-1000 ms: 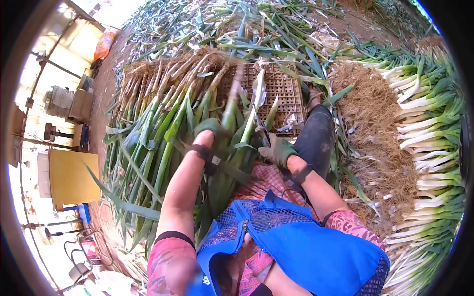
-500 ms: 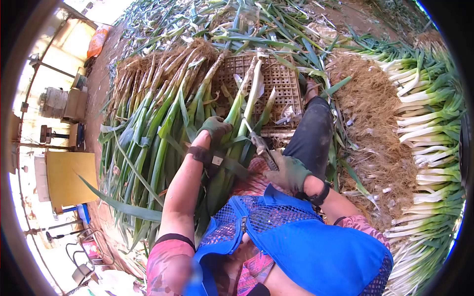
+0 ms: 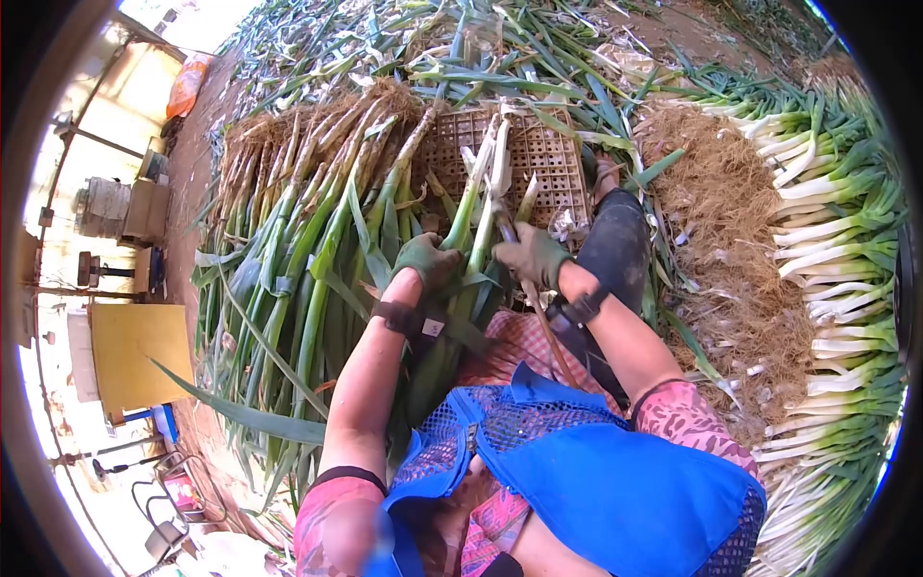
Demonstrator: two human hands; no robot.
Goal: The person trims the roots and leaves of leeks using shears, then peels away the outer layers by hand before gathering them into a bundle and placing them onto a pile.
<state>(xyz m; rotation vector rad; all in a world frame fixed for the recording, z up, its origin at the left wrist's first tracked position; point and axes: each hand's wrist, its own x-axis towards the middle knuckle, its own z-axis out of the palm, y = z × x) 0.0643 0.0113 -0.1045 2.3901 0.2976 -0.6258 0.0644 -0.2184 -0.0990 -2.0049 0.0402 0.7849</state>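
My left hand [image 3: 429,262], in a green glove, is closed around the green part of a leek [image 3: 468,205] whose root end points away from me. A pale strip of loosened skin [image 3: 500,165] stands along the stalk's right side. Just right of it, my gloved right hand [image 3: 535,256] is closed on what looks like an air gun [image 3: 506,227], its front end near the pale stalk. A thin brown hose [image 3: 549,335] runs from that hand down towards my lap. Part of the tool is hidden by my fingers.
A plastic crate [image 3: 558,159] lies beyond my hands. Unpeeled leeks [image 3: 298,231] with roots are heaped at left. Cut roots [image 3: 721,260] cover the ground at right, beside a long row of white-stalked leeks [image 3: 827,288]. Leaf scraps [image 3: 365,48] lie across the back.
My right hand has moved up and left along the leeks, bringing the tool's front end farther up the pale stalk. My left hand has shifted slightly right, still holding the leek.
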